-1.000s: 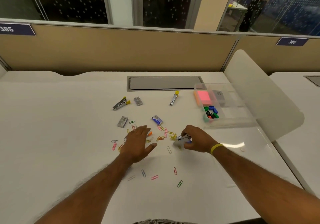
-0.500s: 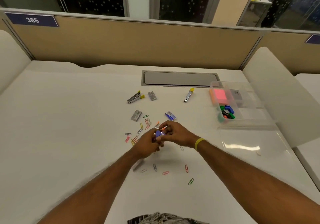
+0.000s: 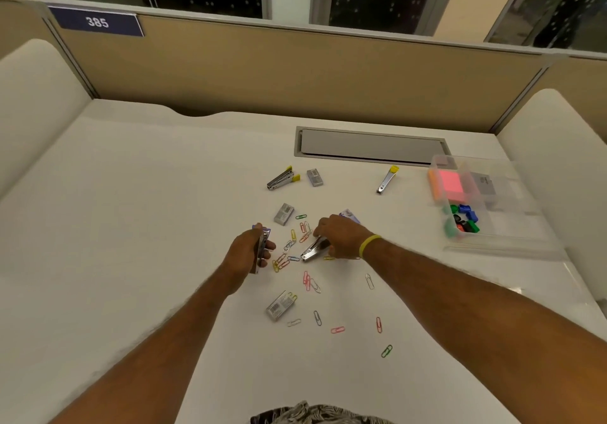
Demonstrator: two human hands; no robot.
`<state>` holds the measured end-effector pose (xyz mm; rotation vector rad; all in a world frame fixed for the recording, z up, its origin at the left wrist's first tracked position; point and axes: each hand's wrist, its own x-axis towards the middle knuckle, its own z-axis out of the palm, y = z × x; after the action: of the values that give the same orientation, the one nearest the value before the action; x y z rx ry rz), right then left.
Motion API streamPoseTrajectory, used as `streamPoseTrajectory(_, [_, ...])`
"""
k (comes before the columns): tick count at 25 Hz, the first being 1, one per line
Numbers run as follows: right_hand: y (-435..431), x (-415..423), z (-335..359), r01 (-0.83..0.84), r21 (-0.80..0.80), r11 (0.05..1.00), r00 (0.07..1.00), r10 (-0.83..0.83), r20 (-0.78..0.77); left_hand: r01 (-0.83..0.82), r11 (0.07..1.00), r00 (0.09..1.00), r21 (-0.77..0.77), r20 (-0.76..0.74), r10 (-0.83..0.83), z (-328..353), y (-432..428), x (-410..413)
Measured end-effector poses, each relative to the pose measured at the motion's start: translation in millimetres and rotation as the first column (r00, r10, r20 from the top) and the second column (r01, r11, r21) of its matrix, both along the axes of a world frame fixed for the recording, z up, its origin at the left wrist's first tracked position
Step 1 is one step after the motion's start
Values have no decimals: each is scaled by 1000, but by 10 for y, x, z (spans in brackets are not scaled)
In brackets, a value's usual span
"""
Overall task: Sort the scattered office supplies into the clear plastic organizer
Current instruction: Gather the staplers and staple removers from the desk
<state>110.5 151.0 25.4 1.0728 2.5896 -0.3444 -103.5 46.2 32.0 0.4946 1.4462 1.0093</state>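
Moved since: both hands, joined at the centre of the table (image 3: 147, 226) half a second ago, are now apart, each on its own stapler.
Left hand: my feed shows the left hand (image 3: 248, 254) curled round a blue-tipped stapler (image 3: 262, 246), held on end and clear of the surface.
Right hand: the right hand (image 3: 340, 236) has its fingers closed over the rear of a silver stapler (image 3: 312, 250), which lies on the table among the paper clips (image 3: 307, 280).
Long axis: the silver stapler runs from under the right palm down and to the left, its nose towards the left hand.
Organizer: the clear plastic organizer (image 3: 505, 244) sits well apart to the right and a little farther back, with pink notes (image 3: 451, 187) and coloured binder clips (image 3: 463, 218) already in separate compartments.
Nearer hand: I judge the right hand nearer to the organizer; the left would have to cross over the scattered clips.
Next move: I would lift the silver stapler and carry it rightwards, turning it to suit a free compartment. I cannot tell which one will take it.
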Motion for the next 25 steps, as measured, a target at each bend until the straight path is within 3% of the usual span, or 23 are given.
streamPoseTrajectory(5, [87, -4, 15, -63, 4, 998, 998, 63, -9, 17, 1000, 999, -25, -43, -18, -10, 37, 8])
streamPoseTrajectory(9, [138, 30, 193, 114, -220, 969, 949, -172, -263, 19, 1000, 999, 7, -29, -19, -69, 109, 13])
streamPoseTrajectory(12, [132, -37, 328, 180, -420, 889, 869, -344, -355, -7, 1000, 1000, 12, 18, 7, -76, 177, 117])
streamPoseTrajectory(16, [41, -176, 316, 173, -708, 685, 701, -590, -400, 5, 999, 984, 39, 178, -12, -80, 220, 280])
streamPoseTrajectory(20, [42, -350, 230, 194, -715, 671, 668, -625, -405, 83, 995, 971, 53, 219, -92, -108, 219, 334])
streamPoseTrajectory(25, [48, -512, 141, 333, -514, 790, 673, -581, -457, 36, 999, 949, 27, 313, -42, -138, 263, 287])
